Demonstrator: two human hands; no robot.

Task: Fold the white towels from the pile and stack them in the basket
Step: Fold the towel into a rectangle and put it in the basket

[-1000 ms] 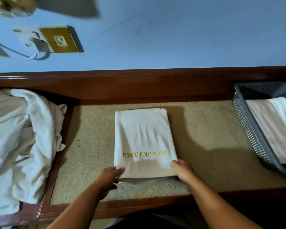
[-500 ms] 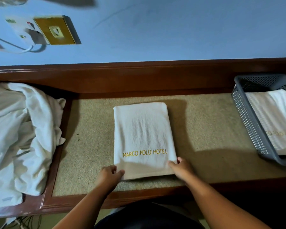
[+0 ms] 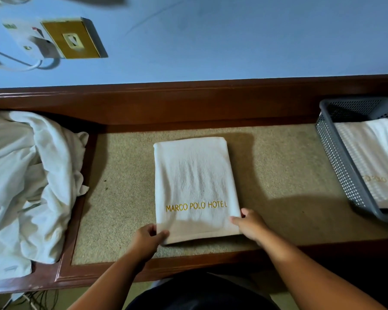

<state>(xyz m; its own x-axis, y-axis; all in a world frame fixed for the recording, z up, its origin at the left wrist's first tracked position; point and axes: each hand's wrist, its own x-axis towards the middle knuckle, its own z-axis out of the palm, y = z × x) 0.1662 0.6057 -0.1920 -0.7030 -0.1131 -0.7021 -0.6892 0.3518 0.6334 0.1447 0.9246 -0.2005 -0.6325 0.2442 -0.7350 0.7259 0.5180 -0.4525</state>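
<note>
A folded white towel (image 3: 194,180) with gold "MARCO POLO HOTEL" lettering lies flat in the middle of the beige table top (image 3: 278,171). My left hand (image 3: 147,240) pinches its near left corner, thumb on top. My right hand (image 3: 248,224) grips its near right corner. A heap of unfolded white towels (image 3: 25,186) covers the table's left end. At the right end stands a grey perforated basket (image 3: 336,157) with a folded white towel (image 3: 376,157) lying inside it.
A dark wooden rim (image 3: 188,104) frames the table along the back, and a wooden front edge (image 3: 61,276) runs near me. The blue wall (image 3: 233,36) behind carries a brass switch plate (image 3: 74,39) and a white plug with cable (image 3: 29,45). Cables (image 3: 38,300) hang under the left end.
Both hands have tightened on the towel's near corners, the left thumb now on top. The towel's near edge looks flatter. The camera view has shifted slightly.
</note>
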